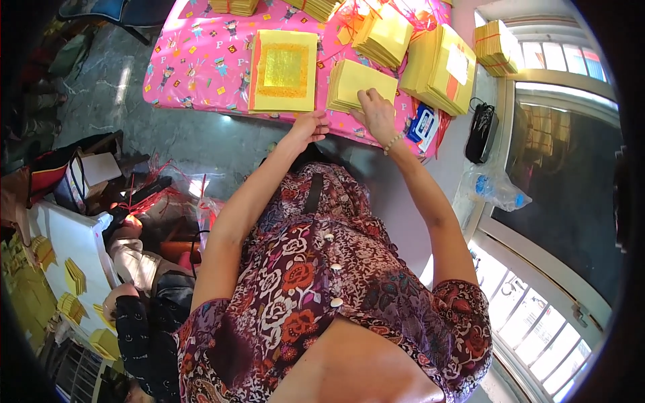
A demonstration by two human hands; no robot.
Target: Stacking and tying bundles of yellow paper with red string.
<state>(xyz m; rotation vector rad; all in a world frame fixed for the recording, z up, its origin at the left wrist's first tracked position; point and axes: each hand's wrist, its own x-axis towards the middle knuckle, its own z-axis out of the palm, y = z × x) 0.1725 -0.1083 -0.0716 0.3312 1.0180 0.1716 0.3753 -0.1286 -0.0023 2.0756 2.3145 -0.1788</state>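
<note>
A: Setting the clock at mid-view, twelve pointing straight ahead. Where is the right grip (377, 115) working?

B: One o'clock. Its fingers are bending partway, the tips resting on a low stack of plain yellow rectangular paper (349, 75). The thumb is hovering by the near edge; cannot tell whether it is pinching a sheet.

A: And the left grip (309, 129)?

B: Twelve o'clock, just off the near edge of the counter. Fingers are curling loosely; cannot tell if they are holding anything.

A: What is lying closest to it?

B: A yellow paper stack with a shiny gold square (283, 68), sitting at eleven from that grip. Both stacks are lying on the pink cartoon-print cloth (201, 70) that is covering the counter.

A: Farther right?

B: A thick yellow paper bundle (430, 74) is standing at one o'clock. A blue-and-white packet (422, 126) is lying at two, near the cloth's edge. A black oblong case (482, 132) is resting beyond it, also at two. A clear plastic bottle with blue parts (500, 191) is lying at three.
</note>
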